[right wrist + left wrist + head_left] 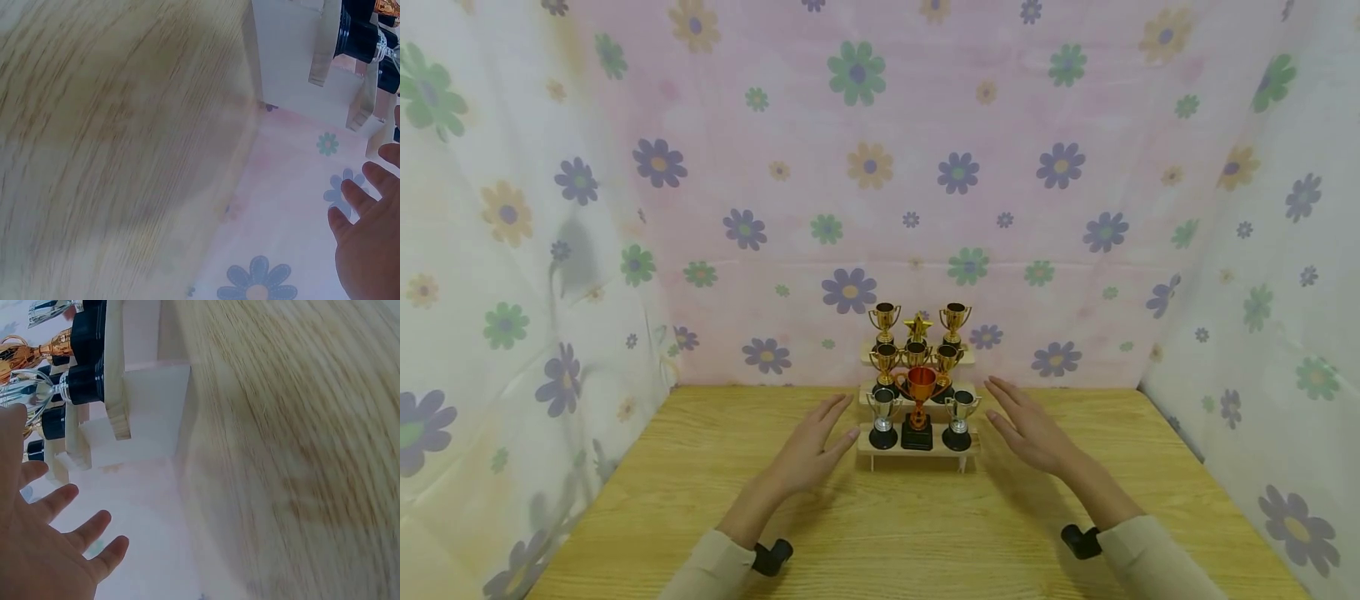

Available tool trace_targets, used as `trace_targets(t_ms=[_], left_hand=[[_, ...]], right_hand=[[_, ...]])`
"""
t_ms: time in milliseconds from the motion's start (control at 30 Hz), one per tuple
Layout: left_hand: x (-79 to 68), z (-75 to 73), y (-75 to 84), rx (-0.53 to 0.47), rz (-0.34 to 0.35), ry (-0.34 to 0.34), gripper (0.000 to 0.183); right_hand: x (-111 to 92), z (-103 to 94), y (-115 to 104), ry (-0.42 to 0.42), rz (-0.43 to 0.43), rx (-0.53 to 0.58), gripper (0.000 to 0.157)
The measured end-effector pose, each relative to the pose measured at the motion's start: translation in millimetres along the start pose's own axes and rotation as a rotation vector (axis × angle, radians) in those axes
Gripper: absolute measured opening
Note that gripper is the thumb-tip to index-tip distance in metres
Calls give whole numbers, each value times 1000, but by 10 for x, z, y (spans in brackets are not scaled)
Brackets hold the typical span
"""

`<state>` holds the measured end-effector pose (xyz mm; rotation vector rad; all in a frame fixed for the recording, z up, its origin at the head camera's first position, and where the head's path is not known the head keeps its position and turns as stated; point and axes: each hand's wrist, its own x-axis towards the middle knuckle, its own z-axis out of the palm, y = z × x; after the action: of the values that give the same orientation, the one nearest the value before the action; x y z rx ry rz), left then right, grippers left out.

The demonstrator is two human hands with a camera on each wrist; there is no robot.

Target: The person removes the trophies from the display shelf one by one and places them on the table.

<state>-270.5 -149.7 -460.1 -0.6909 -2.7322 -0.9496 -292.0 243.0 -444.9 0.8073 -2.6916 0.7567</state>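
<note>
A three-step display stand [867, 452] of pale wood carries several small trophies. On the lowest step an orange trophy cup [919, 387] stands between a left silver trophy cup [883, 407] and a right silver trophy cup [960, 407]. Gold cups fill the middle step, and a gold star trophy [917, 327] sits between two gold cups on top. My left hand [811, 446] is held beside the stand's left side with fingers extended. Mirroring it, my right hand [1032, 429] is at the right side, fingers straight. Neither hand holds anything.
The stand is toward the back of a wood-grain table [895, 525]. Flowered cloth [895, 125] hangs behind the table and along both sides. Black straps with camera mounts [772, 557] are worn at the wrists.
</note>
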Motion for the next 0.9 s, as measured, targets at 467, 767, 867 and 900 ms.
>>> trace_targets(t_ms=[467,767,867,900], left_hand=[[32,132,54,-134,-34,34,57],[42,189,108,-195,-23,51,50],[51,202,119,-201,-10,61,48],[55,205,123,-202,-7,64,47]], right_hand=[[62,156,-22,40,-13,58,55],[143,241,-66,48,4,104,52],[173,275,-76,63,15,124,51],[182,288,-77,72,19,130,50]])
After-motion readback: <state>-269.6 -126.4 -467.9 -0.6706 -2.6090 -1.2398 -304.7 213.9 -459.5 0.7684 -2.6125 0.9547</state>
